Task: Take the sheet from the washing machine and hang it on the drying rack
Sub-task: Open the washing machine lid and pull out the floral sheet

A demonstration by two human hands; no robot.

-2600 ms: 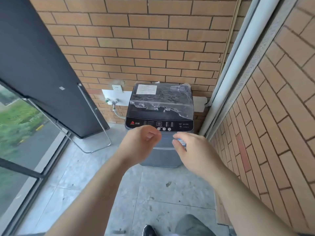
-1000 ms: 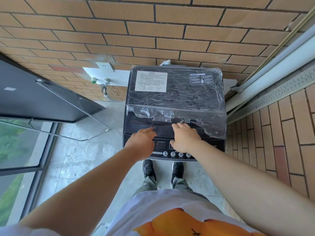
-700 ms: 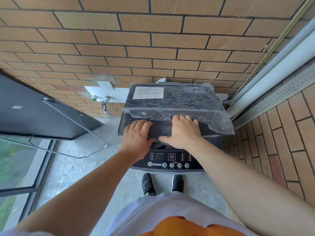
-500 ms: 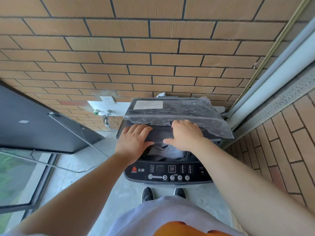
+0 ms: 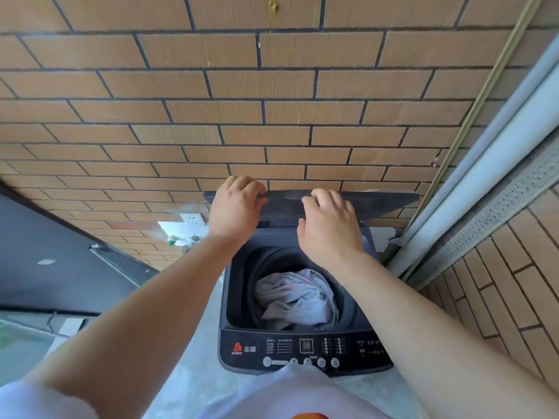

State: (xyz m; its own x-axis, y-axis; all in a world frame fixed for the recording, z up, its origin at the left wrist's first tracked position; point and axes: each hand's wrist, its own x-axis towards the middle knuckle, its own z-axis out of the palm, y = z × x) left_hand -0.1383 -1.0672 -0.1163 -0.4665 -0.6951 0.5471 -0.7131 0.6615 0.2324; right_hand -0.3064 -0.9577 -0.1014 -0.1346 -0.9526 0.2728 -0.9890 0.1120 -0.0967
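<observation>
sheet sits crumpled down in the washer, in plain sight now that the lid went from shut half a second ago to folded up. left hand and right hand both grip its top edge, so I'd guess reaching in comes next

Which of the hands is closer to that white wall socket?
Left. The left hand grips the raised lid just right of the socket; the right hand holds the lid farther right.
</observation>
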